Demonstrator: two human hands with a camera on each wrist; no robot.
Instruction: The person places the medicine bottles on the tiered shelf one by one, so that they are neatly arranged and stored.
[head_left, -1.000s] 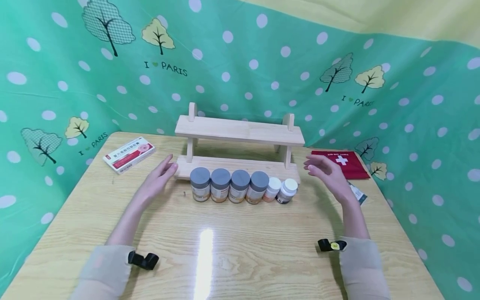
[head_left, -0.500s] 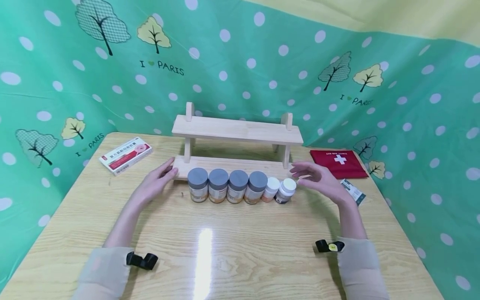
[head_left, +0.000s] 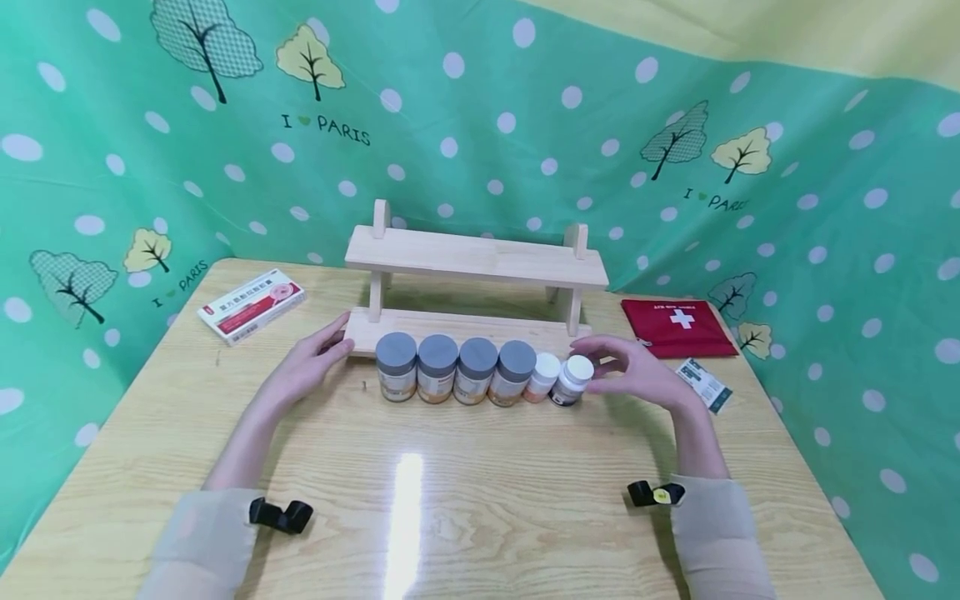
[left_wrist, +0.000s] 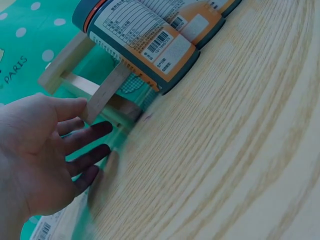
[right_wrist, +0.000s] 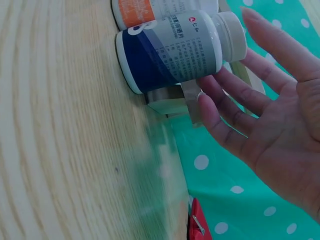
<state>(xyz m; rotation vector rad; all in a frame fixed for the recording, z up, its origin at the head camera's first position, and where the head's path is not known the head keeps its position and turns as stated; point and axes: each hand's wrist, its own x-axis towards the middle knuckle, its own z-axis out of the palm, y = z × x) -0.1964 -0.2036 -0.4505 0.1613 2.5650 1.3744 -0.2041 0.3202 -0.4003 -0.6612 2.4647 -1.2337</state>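
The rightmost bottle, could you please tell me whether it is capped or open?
Capped: in the right wrist view, the bottle has its white cap on.

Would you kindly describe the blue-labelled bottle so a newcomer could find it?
Find the two-tier wooden shelf. Before it stands a row of containers. The rightmost, a white-capped bottle, has blue on its label, unlike the orange-labelled bottle beside it.

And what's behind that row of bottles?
Behind the row of bottles stands the wooden shelf: its lower board shows above the lids, the upper board higher, then the green cloth. In the head view, bottles hide part of the lower board's front edge.
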